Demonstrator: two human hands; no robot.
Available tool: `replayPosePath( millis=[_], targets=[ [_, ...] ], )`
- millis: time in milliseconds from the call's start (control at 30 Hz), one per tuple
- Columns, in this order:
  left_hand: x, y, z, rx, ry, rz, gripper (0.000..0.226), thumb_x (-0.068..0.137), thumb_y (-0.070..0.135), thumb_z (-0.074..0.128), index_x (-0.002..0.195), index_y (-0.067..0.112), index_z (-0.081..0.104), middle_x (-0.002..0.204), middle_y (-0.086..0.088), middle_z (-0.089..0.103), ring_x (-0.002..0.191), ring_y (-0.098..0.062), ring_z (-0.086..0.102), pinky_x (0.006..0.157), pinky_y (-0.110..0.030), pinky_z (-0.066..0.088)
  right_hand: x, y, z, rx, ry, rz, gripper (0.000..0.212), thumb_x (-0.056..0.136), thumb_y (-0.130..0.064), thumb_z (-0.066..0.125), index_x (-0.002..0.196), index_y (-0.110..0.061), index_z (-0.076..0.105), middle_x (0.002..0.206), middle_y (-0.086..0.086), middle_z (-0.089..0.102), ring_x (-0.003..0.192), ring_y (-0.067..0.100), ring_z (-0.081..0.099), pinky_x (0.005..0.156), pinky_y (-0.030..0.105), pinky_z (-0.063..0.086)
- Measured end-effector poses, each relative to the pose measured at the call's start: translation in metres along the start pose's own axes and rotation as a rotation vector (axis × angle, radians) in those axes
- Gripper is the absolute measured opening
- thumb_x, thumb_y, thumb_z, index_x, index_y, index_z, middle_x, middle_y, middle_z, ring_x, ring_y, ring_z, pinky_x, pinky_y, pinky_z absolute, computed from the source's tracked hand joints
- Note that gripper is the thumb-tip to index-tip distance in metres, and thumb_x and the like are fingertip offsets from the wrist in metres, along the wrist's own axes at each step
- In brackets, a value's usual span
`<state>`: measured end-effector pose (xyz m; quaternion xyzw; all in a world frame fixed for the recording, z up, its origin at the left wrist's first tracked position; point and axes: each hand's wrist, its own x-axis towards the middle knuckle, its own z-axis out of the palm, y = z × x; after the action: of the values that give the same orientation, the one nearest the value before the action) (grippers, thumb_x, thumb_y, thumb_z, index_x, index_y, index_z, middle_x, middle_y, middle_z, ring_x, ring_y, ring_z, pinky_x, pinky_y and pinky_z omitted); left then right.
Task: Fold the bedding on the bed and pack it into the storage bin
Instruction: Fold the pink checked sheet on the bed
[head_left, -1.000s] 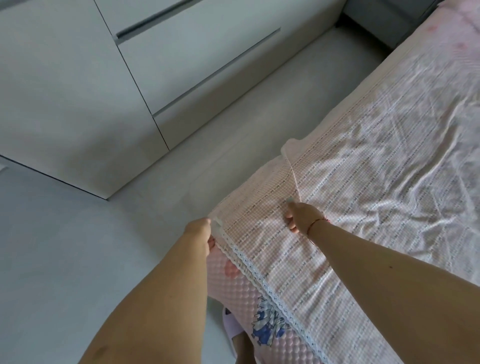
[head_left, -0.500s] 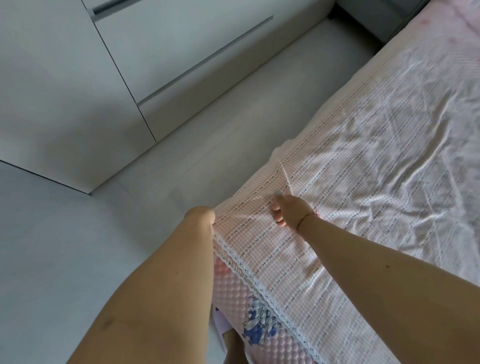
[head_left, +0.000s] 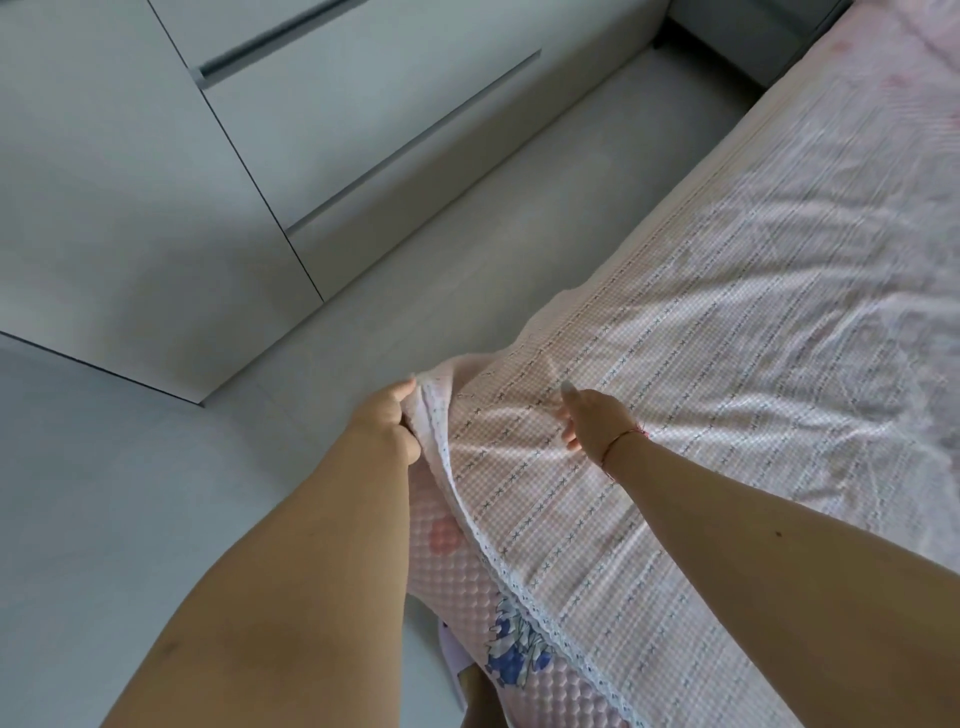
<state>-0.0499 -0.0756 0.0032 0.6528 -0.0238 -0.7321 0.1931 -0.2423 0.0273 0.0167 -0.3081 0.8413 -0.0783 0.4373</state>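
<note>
A pink checked sheet (head_left: 727, 364) with a white lace edge lies spread and wrinkled over the bed, filling the right side of the view. My left hand (head_left: 387, 421) grips the lace-trimmed corner of the sheet at the bed's near corner and lifts it a little. My right hand (head_left: 592, 418) rests on top of the sheet a short way to the right, fingers fairly straight and pointing away from me. Under the raised edge a pink quilted mattress cover (head_left: 467, 582) with a blue flower print shows. No storage bin is in view.
A white wardrobe with drawers (head_left: 311, 130) stands to the left across a strip of pale floor (head_left: 104, 519). A dark grey piece of furniture (head_left: 753, 36) sits at the bed's far end. A slipper (head_left: 454, 670) pokes out by the bed below my arms.
My left hand has taken a firmer hold of the sheet's corner and raised it, bunching the edge. My right hand slid slightly right on the sheet and the crease by it flattened.
</note>
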Motion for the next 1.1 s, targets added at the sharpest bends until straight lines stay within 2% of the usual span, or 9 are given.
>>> replayPosePath(
  millis=[100, 200, 367, 567, 667, 767, 867, 967, 1100],
  targets=[
    [-0.02, 0.006, 0.023, 0.066, -0.127, 0.072, 0.015, 0.093, 0.005, 0.056, 0.078, 0.008, 0.057, 0.089, -0.007, 0.062, 0.085, -0.021, 0.059, 0.083, -0.035, 0.05, -0.019, -0.008, -0.018, 0.112, 0.048, -0.016, 0.044, 0.103, -0.029, 0.03, 0.102, 0.001, 0.062, 0.094, 0.019, 0.067, 0.088, 0.034, 0.063, 0.088, 0.047, 0.051],
    [-0.04, 0.0, 0.041, 0.187, -0.192, 0.154, 0.01, 0.09, -0.001, 0.056, 0.088, 0.007, 0.062, 0.092, -0.009, 0.065, 0.086, -0.022, 0.062, 0.079, -0.036, 0.052, -0.035, -0.021, -0.036, 0.271, 0.025, -0.026, 0.048, 0.102, -0.042, 0.024, 0.085, -0.013, 0.059, 0.079, 0.007, 0.065, 0.076, 0.022, 0.062, 0.081, 0.039, 0.05],
    [-0.059, -0.029, 0.056, 0.228, -0.32, 0.186, 0.031, 0.088, -0.004, 0.053, 0.118, 0.0, 0.061, 0.117, -0.018, 0.067, 0.109, -0.03, 0.064, 0.101, -0.044, 0.047, -0.045, -0.047, -0.038, 0.544, -0.108, -0.138, 0.039, 0.101, -0.039, 0.033, 0.122, -0.012, 0.052, 0.107, 0.004, 0.06, 0.101, 0.023, 0.059, 0.087, 0.041, 0.051],
    [-0.083, -0.047, 0.058, 0.285, -0.495, 0.192, 0.031, 0.085, -0.004, 0.035, 0.081, 0.011, 0.062, 0.064, -0.002, 0.066, 0.056, -0.014, 0.065, 0.066, -0.028, 0.045, -0.031, -0.057, -0.023, 0.524, 0.0, -0.153, 0.034, 0.082, -0.046, 0.059, 0.109, -0.024, 0.062, 0.106, 0.007, 0.067, 0.099, 0.026, 0.064, 0.092, 0.046, 0.051],
    [-0.092, -0.041, 0.054, 0.193, -0.526, 0.194, 0.033, 0.087, 0.01, 0.035, 0.096, 0.008, 0.067, 0.09, -0.011, 0.071, 0.085, -0.024, 0.068, 0.088, -0.036, 0.05, -0.025, -0.061, -0.023, 0.561, 0.045, -0.145, 0.026, 0.065, -0.046, 0.073, 0.083, -0.03, 0.062, 0.098, 0.009, 0.07, 0.093, 0.027, 0.067, 0.086, 0.045, 0.055],
    [-0.085, -0.027, 0.052, 0.081, -0.486, 0.194, 0.056, 0.096, 0.041, 0.031, 0.121, 0.001, 0.061, 0.122, -0.02, 0.063, 0.115, -0.033, 0.058, 0.11, -0.046, 0.036, -0.024, -0.075, -0.019, 0.558, 0.081, -0.159, 0.022, 0.066, -0.033, 0.078, 0.082, -0.028, 0.063, 0.091, 0.011, 0.07, 0.084, 0.027, 0.069, 0.078, 0.043, 0.058],
    [-0.072, -0.012, 0.05, -0.01, -0.421, 0.182, 0.081, 0.091, 0.066, 0.029, 0.131, 0.001, 0.056, 0.126, -0.022, 0.061, 0.12, -0.035, 0.058, 0.112, -0.047, 0.035, -0.026, -0.092, -0.018, 0.386, 0.137, -0.206, 0.021, 0.08, -0.028, 0.07, 0.1, -0.021, 0.069, 0.091, 0.006, 0.07, 0.078, 0.02, 0.065, 0.065, 0.027, 0.054],
    [-0.064, 0.006, 0.046, -0.049, -0.388, 0.21, 0.081, 0.093, 0.068, 0.03, 0.127, 0.0, 0.057, 0.122, -0.022, 0.064, 0.116, -0.033, 0.061, 0.105, -0.044, 0.043, -0.023, -0.112, -0.015, 0.266, 0.185, -0.276, 0.019, 0.087, -0.02, 0.06, 0.098, -0.01, 0.072, 0.082, 0.013, 0.068, 0.072, 0.018, 0.056, 0.064, 0.024, 0.046],
    [-0.058, 0.041, 0.036, -0.05, -0.357, 0.272, 0.077, 0.09, 0.068, 0.04, 0.125, 0.002, 0.06, 0.118, -0.02, 0.067, 0.111, -0.032, 0.064, 0.103, -0.046, 0.045, -0.028, -0.149, -0.005, 0.277, 0.141, -0.343, 0.018, 0.089, -0.025, 0.059, 0.088, -0.014, 0.074, 0.065, -0.002, 0.058, 0.069, 0.015, 0.053, 0.058, 0.02, 0.04]
  ],
)
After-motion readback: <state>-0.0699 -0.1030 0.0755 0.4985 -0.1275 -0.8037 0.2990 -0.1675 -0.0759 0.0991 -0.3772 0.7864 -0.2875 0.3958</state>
